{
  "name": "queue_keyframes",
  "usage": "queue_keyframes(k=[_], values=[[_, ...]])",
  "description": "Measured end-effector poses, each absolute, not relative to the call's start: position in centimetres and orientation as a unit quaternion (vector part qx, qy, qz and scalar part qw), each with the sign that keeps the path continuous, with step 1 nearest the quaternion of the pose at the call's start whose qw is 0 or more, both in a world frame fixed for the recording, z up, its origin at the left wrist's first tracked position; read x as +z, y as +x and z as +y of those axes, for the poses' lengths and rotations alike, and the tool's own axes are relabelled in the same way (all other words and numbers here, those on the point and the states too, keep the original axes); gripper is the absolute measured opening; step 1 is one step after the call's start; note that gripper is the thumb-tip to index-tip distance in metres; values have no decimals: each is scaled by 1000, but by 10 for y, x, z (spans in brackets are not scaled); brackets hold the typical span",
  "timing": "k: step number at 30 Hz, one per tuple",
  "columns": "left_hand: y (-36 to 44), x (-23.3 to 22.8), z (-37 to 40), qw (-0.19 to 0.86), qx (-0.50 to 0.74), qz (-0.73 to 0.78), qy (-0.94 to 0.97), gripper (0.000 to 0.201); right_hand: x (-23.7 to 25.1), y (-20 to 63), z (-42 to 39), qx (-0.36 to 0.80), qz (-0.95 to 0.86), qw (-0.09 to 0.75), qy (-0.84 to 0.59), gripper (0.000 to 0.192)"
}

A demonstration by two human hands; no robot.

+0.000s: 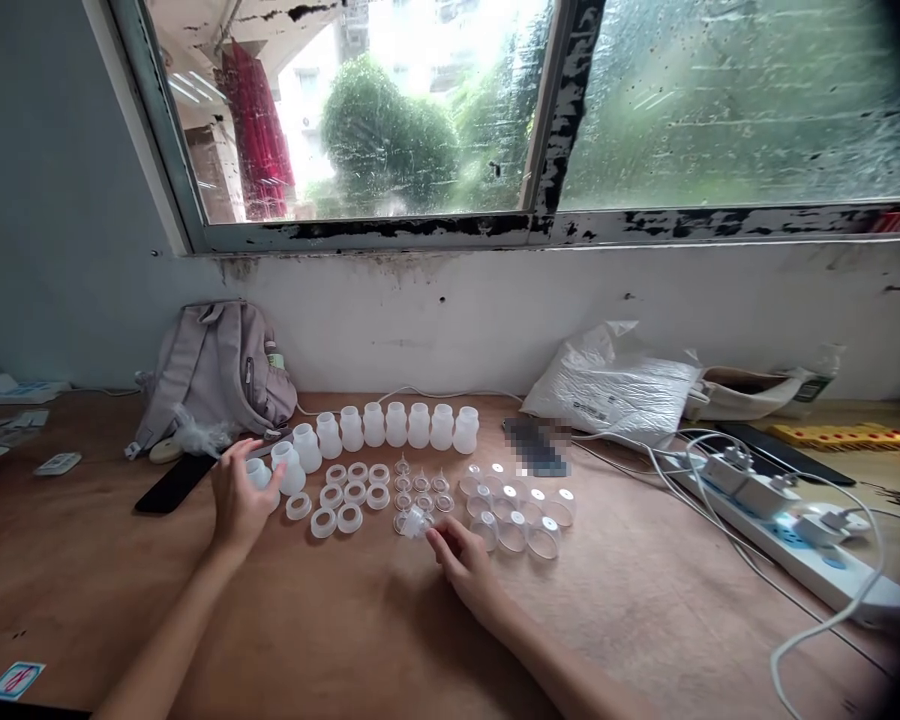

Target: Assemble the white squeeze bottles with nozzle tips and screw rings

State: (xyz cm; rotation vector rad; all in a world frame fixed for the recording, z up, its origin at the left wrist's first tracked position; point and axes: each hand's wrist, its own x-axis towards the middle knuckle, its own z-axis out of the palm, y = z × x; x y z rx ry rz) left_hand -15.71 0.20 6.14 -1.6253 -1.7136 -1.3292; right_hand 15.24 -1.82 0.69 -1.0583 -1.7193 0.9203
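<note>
Fingers of the left hand (238,500) wrap a small white bottle (258,473) at the row's left end; the right hand (461,558) pinches a clear nipple (415,522); crowded rings (346,494) nearby risk being knocked by a careless sweep.

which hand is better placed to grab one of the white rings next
Left, probably. The left hand holds a small white bottle right beside the white rings, while the right hand is further off and its fingers already pinch a clear nipple.
</note>
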Motion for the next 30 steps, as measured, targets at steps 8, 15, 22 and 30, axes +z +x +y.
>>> queue_keyframes(k=[8,15,22,30], values=[[-189,20,4,12,-447,-771,-453,64,6,154,-18,333,-698,474,-422,26],[-119,43,-30,134,-497,-616,-596,44,4,158,-17,268,-732,480,-403,18],[-35,44,-11,40,-372,-406,-834,44,7,172,-10,225,-663,555,-448,14],[-17,23,13,30,-388,-344,-854,39,11,178,-3,220,-680,529,-458,15]])
